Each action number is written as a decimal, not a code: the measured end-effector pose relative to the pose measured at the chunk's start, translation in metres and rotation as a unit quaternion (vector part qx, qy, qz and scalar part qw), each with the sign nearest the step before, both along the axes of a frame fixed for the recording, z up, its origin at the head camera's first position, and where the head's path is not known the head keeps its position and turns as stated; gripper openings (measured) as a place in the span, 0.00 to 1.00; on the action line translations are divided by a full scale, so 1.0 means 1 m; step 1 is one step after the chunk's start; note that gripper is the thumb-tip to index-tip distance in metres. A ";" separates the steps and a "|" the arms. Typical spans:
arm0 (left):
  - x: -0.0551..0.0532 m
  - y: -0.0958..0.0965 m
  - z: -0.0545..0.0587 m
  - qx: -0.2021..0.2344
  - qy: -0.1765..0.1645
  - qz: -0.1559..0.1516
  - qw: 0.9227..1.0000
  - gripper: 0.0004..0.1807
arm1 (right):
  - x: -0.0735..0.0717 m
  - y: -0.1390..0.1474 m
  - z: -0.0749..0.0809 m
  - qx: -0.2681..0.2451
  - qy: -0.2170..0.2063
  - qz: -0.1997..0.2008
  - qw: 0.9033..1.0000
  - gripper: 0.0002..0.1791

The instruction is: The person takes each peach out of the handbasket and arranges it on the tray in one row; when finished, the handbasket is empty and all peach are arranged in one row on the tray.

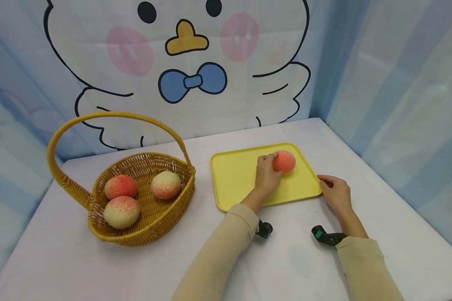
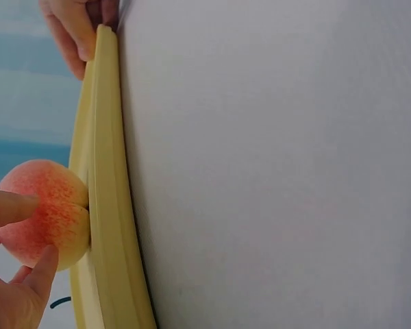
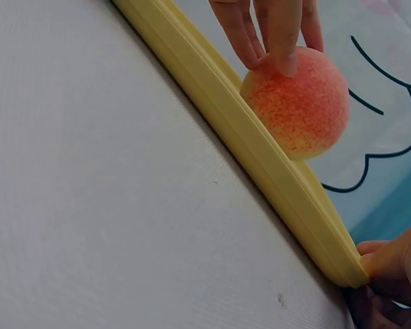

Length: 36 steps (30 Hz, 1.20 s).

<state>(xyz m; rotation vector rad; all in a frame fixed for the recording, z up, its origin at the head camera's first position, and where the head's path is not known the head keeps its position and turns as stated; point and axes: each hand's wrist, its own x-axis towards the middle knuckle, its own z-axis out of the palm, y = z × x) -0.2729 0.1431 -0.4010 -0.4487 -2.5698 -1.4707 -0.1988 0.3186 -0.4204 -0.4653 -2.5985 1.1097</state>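
A pink-red peach (image 1: 284, 161) sits over the right half of a yellow tray (image 1: 233, 175). My left hand (image 1: 268, 173) grips this peach from its left side, thumb and fingers spread round it. In the left wrist view the peach (image 2: 44, 212) touches or nearly touches the tray, its yellowish underside towards it. At the tray's near right corner, my right hand (image 1: 336, 193) pinches the rim. The right wrist view shows thumb and fingers of the right hand (image 3: 394, 274) on either side of that corner (image 3: 349, 271).
Left of the tray stands a wicker basket (image 1: 190, 194) with a tall handle (image 1: 116, 115). It holds three peaches, one red (image 1: 121, 187) and two paler (image 1: 122, 212). A printed curtain (image 1: 241, 104) borders the white table (image 1: 278, 267) behind and at the sides.
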 end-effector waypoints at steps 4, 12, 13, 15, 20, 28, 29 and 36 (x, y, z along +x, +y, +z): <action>0.002 0.006 -0.001 0.014 -0.012 -0.005 1.000 0.31 | -0.001 -0.001 0.001 0.001 0.000 -0.003 1.000 0.16; 0.007 0.012 -0.002 0.024 -0.026 -0.040 0.999 0.36 | -0.001 -0.001 0.001 0.000 -0.001 -0.002 1.000 0.16; 0.008 0.013 -0.001 0.026 -0.033 -0.047 0.998 0.37 | -0.001 -0.002 0.002 -0.001 -0.003 -0.002 1.000 0.17; 0.009 0.016 -0.001 0.027 -0.044 -0.058 0.997 0.39 | -0.001 -0.002 0.002 -0.003 -0.003 -0.002 1.000 0.17; 0.011 0.021 0.000 0.025 -0.063 -0.067 0.995 0.41 | 0.001 -0.002 0.003 -0.003 0.002 0.005 1.000 0.16; 0.014 0.031 0.005 0.024 -0.061 -0.068 0.996 0.42 | 0.001 -0.001 0.004 -0.007 0.003 0.006 1.000 0.16; 0.015 0.031 0.005 0.021 -0.063 -0.071 0.995 0.43 | 0.001 -0.001 0.003 -0.006 0.003 0.006 1.000 0.16; 0.011 0.032 0.006 0.002 -0.091 -0.097 0.991 0.45 | 0.000 0.001 0.002 -0.008 0.001 0.008 1.000 0.16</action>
